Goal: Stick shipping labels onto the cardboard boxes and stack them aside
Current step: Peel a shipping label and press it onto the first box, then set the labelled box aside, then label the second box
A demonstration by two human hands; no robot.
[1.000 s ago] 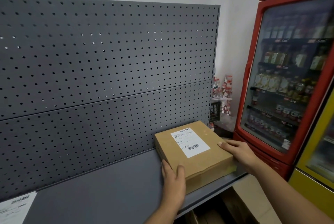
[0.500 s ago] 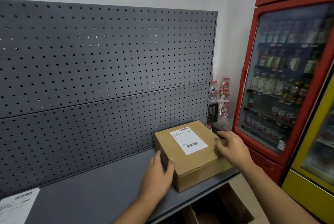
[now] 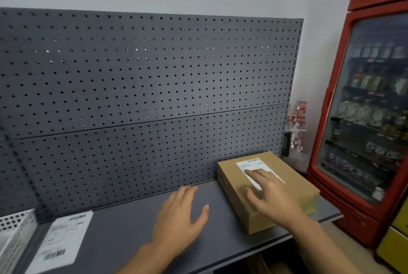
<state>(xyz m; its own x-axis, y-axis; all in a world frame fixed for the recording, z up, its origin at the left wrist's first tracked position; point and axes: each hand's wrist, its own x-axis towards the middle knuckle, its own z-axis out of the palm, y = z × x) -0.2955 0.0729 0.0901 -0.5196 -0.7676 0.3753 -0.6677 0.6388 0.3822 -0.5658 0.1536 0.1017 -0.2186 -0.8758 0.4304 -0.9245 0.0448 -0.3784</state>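
White perforated metal forms the basket (image 3: 13, 229) at the far left of the grey shelf (image 3: 123, 229). Just beside it a loose shipping label (image 3: 64, 238) lies flat on the shelf, one barcode toward the front edge. Farther right, the left hand (image 3: 181, 218) is over the bare shelf, its fingers (image 3: 187, 192) straight and spread wide, holding nothing; whether it touches the surface cannot be told. The cardboard box (image 3: 295, 187) sits at the shelf's right end against the pegboard (image 3: 132, 74). The right hand (image 3: 271, 194) rests on its top, fingers extended across the stuck label (image 3: 249, 164), gripping nothing. A red drinks fridge (image 3: 364, 119) stands to the right.
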